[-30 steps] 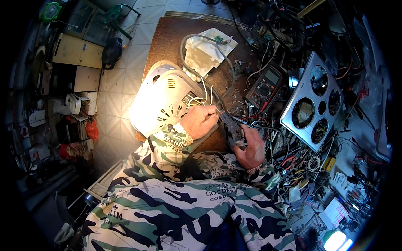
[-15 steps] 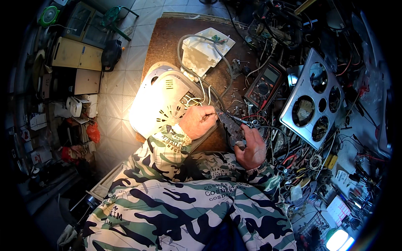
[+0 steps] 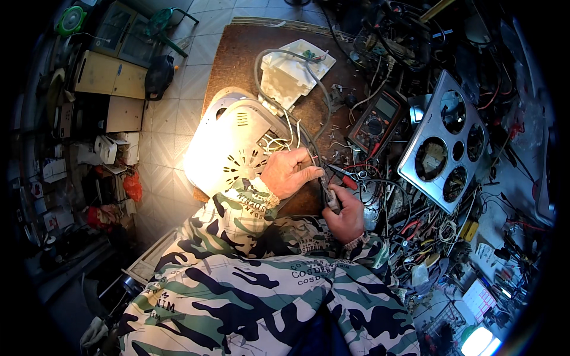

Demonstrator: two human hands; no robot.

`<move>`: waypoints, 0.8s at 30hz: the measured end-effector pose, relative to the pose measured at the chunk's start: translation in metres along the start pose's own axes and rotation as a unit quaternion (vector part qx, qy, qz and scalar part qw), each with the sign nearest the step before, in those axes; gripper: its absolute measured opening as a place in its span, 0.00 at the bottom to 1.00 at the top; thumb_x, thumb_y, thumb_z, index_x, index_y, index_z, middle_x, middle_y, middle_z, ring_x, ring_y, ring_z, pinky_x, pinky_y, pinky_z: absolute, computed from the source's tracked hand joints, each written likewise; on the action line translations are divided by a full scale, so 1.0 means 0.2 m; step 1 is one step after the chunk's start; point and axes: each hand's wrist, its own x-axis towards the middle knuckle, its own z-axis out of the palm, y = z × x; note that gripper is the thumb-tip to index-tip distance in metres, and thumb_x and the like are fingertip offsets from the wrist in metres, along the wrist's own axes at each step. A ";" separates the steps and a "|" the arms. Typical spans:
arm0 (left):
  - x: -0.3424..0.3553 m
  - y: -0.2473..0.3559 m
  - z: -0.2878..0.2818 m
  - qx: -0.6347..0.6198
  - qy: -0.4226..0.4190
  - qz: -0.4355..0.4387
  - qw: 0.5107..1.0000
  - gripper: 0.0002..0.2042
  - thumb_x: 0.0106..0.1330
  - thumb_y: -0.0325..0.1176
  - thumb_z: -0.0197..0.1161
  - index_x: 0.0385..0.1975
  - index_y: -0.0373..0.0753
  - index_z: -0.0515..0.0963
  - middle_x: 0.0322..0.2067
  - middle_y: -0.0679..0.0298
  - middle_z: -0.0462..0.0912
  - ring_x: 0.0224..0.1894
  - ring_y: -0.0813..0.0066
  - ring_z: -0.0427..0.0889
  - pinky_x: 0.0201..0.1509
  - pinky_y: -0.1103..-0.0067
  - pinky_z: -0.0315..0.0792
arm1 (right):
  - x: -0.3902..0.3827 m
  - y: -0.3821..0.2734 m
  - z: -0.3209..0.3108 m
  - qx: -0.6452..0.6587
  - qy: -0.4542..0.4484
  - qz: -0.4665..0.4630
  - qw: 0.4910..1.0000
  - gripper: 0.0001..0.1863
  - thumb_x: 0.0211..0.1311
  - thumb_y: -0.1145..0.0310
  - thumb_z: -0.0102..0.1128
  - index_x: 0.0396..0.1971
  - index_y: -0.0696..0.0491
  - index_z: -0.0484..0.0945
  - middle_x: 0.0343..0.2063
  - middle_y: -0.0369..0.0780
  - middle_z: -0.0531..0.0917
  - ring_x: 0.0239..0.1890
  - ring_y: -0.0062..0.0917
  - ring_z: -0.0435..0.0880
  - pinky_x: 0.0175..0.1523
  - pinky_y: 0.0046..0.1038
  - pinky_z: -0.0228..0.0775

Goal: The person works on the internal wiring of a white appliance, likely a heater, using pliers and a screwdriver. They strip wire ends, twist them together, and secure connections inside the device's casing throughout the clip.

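Note:
My left hand (image 3: 288, 173) is closed, pinching a long, grimy grey-dark piece (image 3: 330, 197) beside a grey cable (image 3: 326, 104). My right hand (image 3: 345, 216) grips that piece's lower end; I cannot make out exactly what it is. Under my left hand lies a cream plastic housing (image 3: 234, 136), brightly lit, with vent slots and loose white wires (image 3: 276, 142). Metal scissors or similar tool (image 3: 361, 174) lie to the right, by a red-handled object (image 3: 349, 181). Beyond are a white plastic part (image 3: 285, 77) and a multimeter (image 3: 377, 121).
The brown wooden bench (image 3: 234, 53) carries scattered scraps. A steel hob plate with round holes (image 3: 427, 184) leans at the right, amid tangled wires and tools (image 3: 415, 249). A tiled floor (image 3: 172, 136), cabinets (image 3: 107, 77) and a green stool (image 3: 166, 24) are at the left.
My left thumb has moved right onto the dark piece. My right hand has shifted left and closed further round it, and the piece has turned narrower to view, exposing the red-handled object.

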 end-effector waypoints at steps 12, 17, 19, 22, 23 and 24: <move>0.03 0.03 0.00 -0.014 -0.008 0.006 1.000 0.14 0.66 0.40 0.76 0.35 0.35 0.82 0.22 0.59 0.76 0.24 0.70 0.74 0.32 0.73 0.71 | -0.06 0.01 0.07 0.097 0.009 0.135 0.986 0.24 0.53 0.76 0.67 0.53 0.59 0.83 0.35 0.47 0.88 0.34 0.30 0.88 0.44 0.30 0.80; 0.04 0.02 0.00 0.001 -0.019 0.005 1.000 0.13 0.67 0.41 0.76 0.38 0.37 0.85 0.24 0.57 0.81 0.24 0.68 0.77 0.32 0.72 0.72 | -0.05 0.00 0.05 0.000 0.038 0.089 0.995 0.23 0.53 0.76 0.67 0.52 0.59 0.84 0.35 0.48 0.88 0.35 0.33 0.89 0.45 0.31 0.80; 0.04 0.02 0.00 0.006 -0.020 0.001 1.000 0.13 0.67 0.41 0.76 0.37 0.37 0.84 0.23 0.58 0.80 0.23 0.69 0.76 0.31 0.71 0.72 | -0.05 0.00 0.05 -0.012 0.038 0.075 0.996 0.23 0.53 0.76 0.67 0.52 0.59 0.84 0.35 0.47 0.88 0.35 0.31 0.89 0.45 0.31 0.79; 0.04 0.04 0.00 -0.035 -0.005 0.005 0.999 0.16 0.66 0.40 0.77 0.31 0.35 0.79 0.20 0.60 0.72 0.23 0.72 0.69 0.29 0.72 0.68 | -0.05 -0.01 0.04 0.043 -0.003 0.117 0.992 0.21 0.56 0.77 0.67 0.52 0.60 0.83 0.34 0.41 0.87 0.35 0.22 0.86 0.43 0.26 0.77; 0.04 0.03 0.00 -0.037 -0.007 0.006 0.999 0.16 0.67 0.40 0.77 0.30 0.35 0.78 0.20 0.60 0.71 0.23 0.73 0.68 0.29 0.72 0.68 | -0.04 -0.04 0.02 0.076 -0.037 0.157 0.984 0.21 0.57 0.77 0.67 0.53 0.61 0.83 0.34 0.38 0.87 0.36 0.18 0.85 0.43 0.24 0.76; 0.04 0.02 0.00 -0.038 -0.009 0.006 0.999 0.17 0.67 0.40 0.77 0.29 0.35 0.77 0.19 0.60 0.70 0.23 0.74 0.67 0.29 0.72 0.67 | -0.03 -0.06 0.00 0.109 -0.071 0.196 0.972 0.20 0.59 0.77 0.67 0.53 0.61 0.83 0.35 0.35 0.87 0.36 0.14 0.83 0.42 0.22 0.75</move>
